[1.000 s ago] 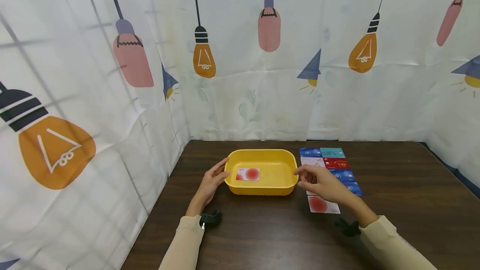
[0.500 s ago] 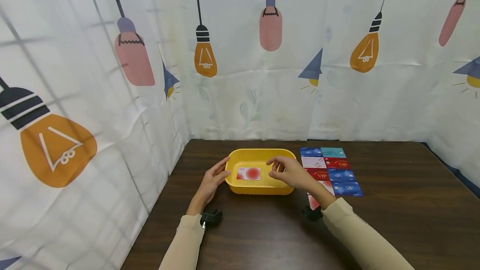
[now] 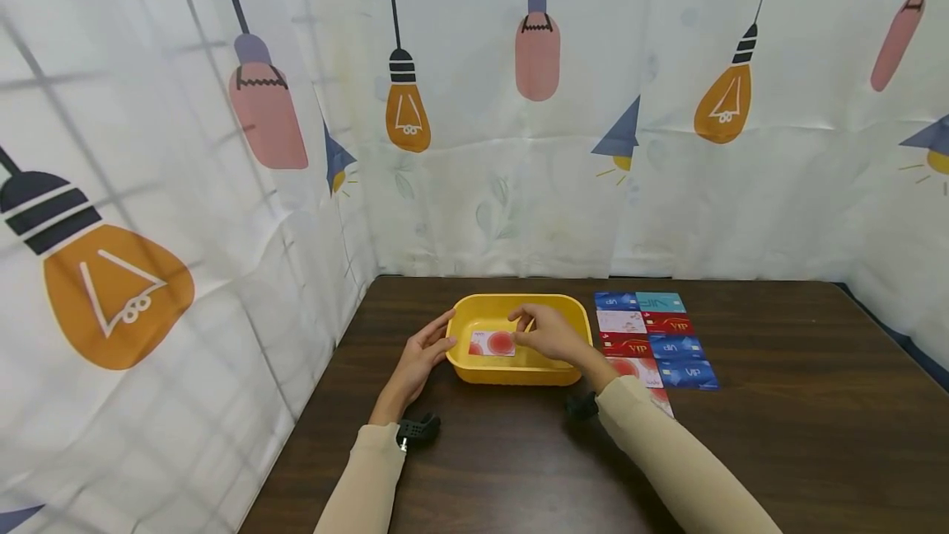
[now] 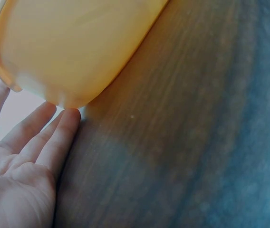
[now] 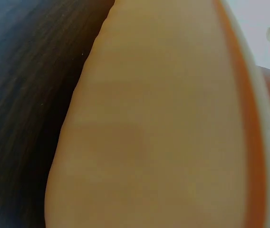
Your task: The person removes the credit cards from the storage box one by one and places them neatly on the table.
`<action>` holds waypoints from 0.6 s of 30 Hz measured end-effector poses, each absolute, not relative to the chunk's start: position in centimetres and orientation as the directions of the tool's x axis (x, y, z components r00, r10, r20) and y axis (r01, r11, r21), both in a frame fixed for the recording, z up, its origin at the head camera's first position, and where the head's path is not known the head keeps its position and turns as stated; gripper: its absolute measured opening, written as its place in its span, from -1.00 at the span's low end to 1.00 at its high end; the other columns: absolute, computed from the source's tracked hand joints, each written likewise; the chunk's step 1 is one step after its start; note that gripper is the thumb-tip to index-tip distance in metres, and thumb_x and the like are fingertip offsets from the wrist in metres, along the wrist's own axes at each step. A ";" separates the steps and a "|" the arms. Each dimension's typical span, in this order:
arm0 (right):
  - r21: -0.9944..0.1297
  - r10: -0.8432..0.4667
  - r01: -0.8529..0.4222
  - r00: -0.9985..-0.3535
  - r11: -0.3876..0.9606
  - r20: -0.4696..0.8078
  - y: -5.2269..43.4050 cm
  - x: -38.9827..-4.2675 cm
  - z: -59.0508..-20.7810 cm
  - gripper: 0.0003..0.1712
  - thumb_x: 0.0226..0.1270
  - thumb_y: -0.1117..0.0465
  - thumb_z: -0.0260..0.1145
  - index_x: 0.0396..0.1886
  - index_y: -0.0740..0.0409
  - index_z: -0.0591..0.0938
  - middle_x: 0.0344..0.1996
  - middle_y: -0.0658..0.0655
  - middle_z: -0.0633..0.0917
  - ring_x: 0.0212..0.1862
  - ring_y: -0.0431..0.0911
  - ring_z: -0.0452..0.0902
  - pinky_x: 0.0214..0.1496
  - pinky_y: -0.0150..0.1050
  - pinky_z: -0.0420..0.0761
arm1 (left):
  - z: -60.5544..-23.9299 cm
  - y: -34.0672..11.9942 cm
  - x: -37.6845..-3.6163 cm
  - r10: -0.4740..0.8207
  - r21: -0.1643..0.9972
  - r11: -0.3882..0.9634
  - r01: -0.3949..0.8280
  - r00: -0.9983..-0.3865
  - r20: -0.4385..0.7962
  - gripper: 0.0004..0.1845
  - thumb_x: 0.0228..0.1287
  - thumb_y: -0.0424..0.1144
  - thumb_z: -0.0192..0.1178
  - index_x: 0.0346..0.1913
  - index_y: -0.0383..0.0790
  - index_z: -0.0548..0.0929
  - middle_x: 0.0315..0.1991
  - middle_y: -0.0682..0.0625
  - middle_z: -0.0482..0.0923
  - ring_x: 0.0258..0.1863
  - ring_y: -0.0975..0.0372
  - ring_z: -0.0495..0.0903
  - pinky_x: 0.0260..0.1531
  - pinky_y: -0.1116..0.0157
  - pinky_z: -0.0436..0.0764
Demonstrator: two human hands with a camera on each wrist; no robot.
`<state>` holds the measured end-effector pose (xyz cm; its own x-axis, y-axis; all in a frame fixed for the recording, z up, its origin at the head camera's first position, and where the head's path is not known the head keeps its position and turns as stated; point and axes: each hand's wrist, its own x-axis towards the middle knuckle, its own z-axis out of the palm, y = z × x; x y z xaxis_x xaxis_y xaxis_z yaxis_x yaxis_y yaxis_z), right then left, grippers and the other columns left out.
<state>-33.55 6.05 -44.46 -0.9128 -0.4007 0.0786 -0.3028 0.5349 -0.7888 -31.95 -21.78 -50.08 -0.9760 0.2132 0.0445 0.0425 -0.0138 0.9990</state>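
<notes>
A yellow plastic basin (image 3: 563,311) sits on the table, with a white-and-red card (image 3: 492,344) lying flat inside it. My left hand (image 3: 417,363) is at the basin's left end. In the left wrist view its fairly straight fingers (image 4: 63,137) touch the outer wall near the table. My right hand (image 3: 550,334) reaches over the basin's right rim. Its thumb overlaps the card's right end in the head view, with a gap between thumb and index fingertip. The right wrist view shows mostly the basin's outer wall (image 5: 159,118); the right fingertips are hidden there.
Right of the basin, several cards lie in two columns on the dark wood table (image 3: 786,386), among them a teal card (image 3: 660,302) and a blue VIP card (image 3: 688,374). My right sleeve (image 3: 667,452) partly covers the nearest one. A lamp-patterned curtain (image 3: 474,213) stands behind.
My right hand has moved left from the basin's right rim to over its inside, near the card. The left hand and basin have stayed in place.
</notes>
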 end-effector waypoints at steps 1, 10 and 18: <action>-0.788 -0.393 -0.292 -0.917 0.542 0.069 5.9 -33.7 -44.6 -0.63 0.32 0.26 0.42 0.09 0.28 0.67 -0.31 0.07 0.65 -0.35 -0.08 0.45 -0.38 -0.34 0.46 | -50.1 -21.8 -32.0 0.212 0.999 -0.014 0.042 -0.976 0.043 -0.44 0.53 -0.30 0.13 0.53 -0.03 0.38 0.53 -0.14 0.33 0.50 -0.04 0.35 0.39 0.05 0.49; -0.789 -0.349 -0.203 -0.937 0.580 -0.016 4.8 -34.9 -45.1 -0.55 0.32 0.21 0.46 0.16 0.24 0.64 -0.25 0.12 0.64 -0.34 -0.06 0.46 -0.34 -0.31 0.50 | -50.2 -21.8 -32.0 0.212 0.999 -0.016 0.032 -0.977 0.035 -0.44 0.54 -0.30 0.13 0.53 -0.01 0.39 0.53 -0.13 0.34 0.49 -0.03 0.36 0.32 0.19 0.56; -0.774 -0.342 -0.176 -0.938 0.608 -0.055 4.8 -35.2 -46.2 -0.45 0.20 0.25 0.55 0.18 0.25 0.61 -0.29 0.12 0.64 -0.29 -0.06 0.49 -0.22 -0.28 0.55 | -50.2 -21.8 -31.9 0.208 0.999 -0.029 0.037 -0.977 0.042 -0.44 0.53 -0.30 0.14 0.52 -0.02 0.39 0.52 -0.16 0.35 0.48 -0.05 0.37 0.27 0.25 0.59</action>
<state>-35.19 4.76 -46.17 -0.9382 -0.3418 -0.0551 -0.1760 0.6079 -0.7742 -31.94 -21.79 -50.16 -0.9773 0.2079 0.0417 0.0366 -0.0286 0.9989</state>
